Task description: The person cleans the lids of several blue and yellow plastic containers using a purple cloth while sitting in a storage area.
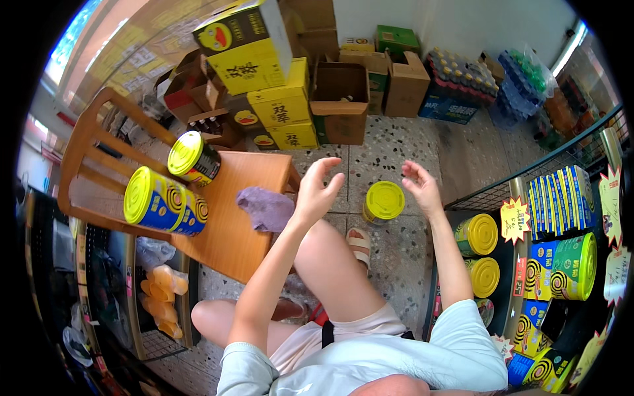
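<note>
A round canister with a yellow lid point(384, 200) stands upright on the floor in front of me, between my hands. My left hand point(319, 193) is raised to the left of it, thumb and fingers apart, holding nothing. On its other side my right hand point(421, 187) is also empty, with loosely bent, parted fingers. Neither hand appears to touch the canister. Left of my left forearm, a purple cloth point(265, 208) lies crumpled on the seat of a wooden chair point(228, 254). Blue and yellow spiral-patterned canisters point(166, 202) lie on their sides on that seat, and a dark, yellow-lidded canister point(193, 158) is behind them.
Shelves at my right hold more yellow-lidded canisters point(485, 277) and a row of thin blue-and-yellow boxes point(560, 201). Yellow cartons point(281, 105) are stacked ahead, next to an opened cardboard box point(340, 129). Bottle packs point(459, 82) stand at the far right. A low rack point(135, 290) is at my left.
</note>
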### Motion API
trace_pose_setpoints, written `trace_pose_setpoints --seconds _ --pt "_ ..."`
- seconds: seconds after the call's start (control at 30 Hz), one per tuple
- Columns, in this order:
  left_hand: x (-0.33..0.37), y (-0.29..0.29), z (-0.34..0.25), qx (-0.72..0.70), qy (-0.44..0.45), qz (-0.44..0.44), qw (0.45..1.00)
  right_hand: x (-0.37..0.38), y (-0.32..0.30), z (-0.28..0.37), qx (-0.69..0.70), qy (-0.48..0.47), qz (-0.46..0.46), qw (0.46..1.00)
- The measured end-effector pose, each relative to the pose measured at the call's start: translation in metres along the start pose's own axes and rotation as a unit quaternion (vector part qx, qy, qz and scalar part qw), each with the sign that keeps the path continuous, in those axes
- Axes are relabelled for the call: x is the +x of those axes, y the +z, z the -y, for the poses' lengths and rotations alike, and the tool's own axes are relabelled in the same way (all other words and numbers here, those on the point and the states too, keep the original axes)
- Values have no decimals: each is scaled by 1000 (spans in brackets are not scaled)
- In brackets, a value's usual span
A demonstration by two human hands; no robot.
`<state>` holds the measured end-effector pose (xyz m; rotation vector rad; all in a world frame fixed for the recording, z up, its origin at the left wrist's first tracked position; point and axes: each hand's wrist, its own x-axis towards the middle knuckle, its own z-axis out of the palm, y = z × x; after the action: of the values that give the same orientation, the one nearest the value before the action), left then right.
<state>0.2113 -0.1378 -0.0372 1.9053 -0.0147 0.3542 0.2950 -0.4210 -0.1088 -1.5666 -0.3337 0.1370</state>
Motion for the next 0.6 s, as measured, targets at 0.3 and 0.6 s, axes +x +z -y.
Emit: trace_pose_setpoints --seconds 0.3,0.6 --pt "30 121 95 65 -271 224 934 -55 -22 -143 -203 123 -11 972" --pt "-10 144 192 192 -152 307 920 -60 -6 -162 -202 218 49 954"
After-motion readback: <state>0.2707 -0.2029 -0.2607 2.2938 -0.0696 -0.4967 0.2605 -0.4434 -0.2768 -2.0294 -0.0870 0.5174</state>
